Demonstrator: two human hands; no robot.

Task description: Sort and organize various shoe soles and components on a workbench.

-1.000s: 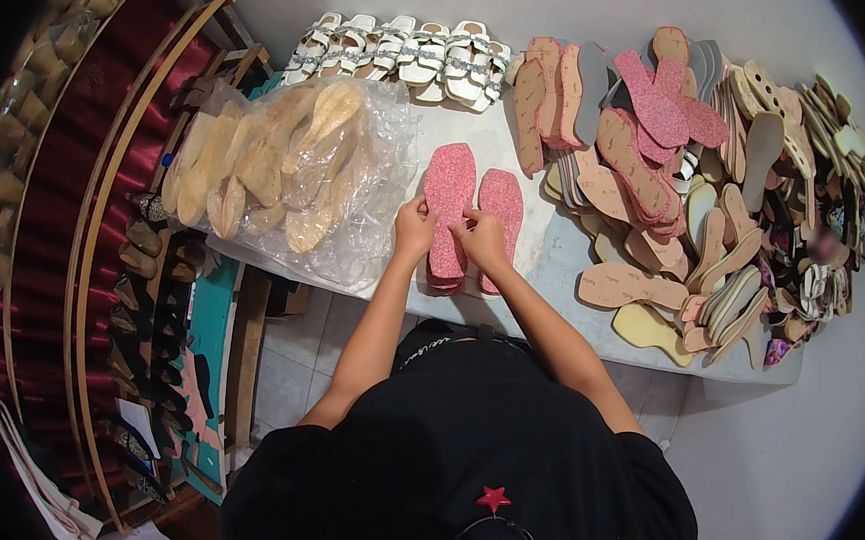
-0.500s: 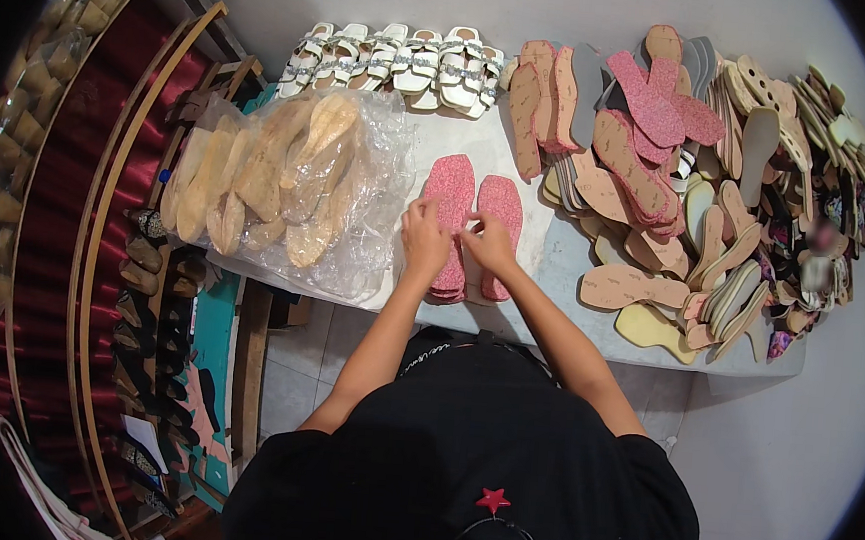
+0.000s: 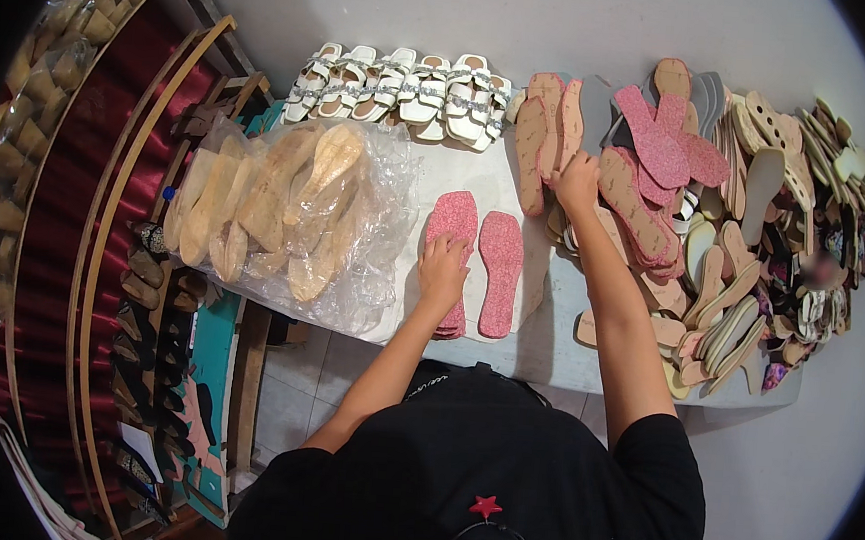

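My left hand point(image 3: 442, 274) lies over a stack of pink speckled shoe insoles point(image 3: 453, 213) on the table, its fingers spread across the top one. Just right of that stack, another pink insole point(image 3: 499, 270) lies flat by itself. My right hand point(image 3: 577, 186) is farther back, its fingers closed at the lower end of a tan insole point(image 3: 570, 129) in an upright-leaning group. Beside it leans another tan insole point(image 3: 530, 151). The fingertips of the right hand are partly hidden.
A clear plastic bag of wooden shoe lasts point(image 3: 327, 197) lies at the left. White sandals point(image 3: 425, 94) line the back. Piled insoles point(image 3: 651, 150) and soles crowd the table's right side. A rack of shoes point(image 3: 140, 295) stands at far left, and the table edge point(image 3: 546, 363) runs before me.
My right hand has left the pink insoles and reached right and away to the tan ones. The left hand stays on the pink stack. The whole view has shifted slightly.
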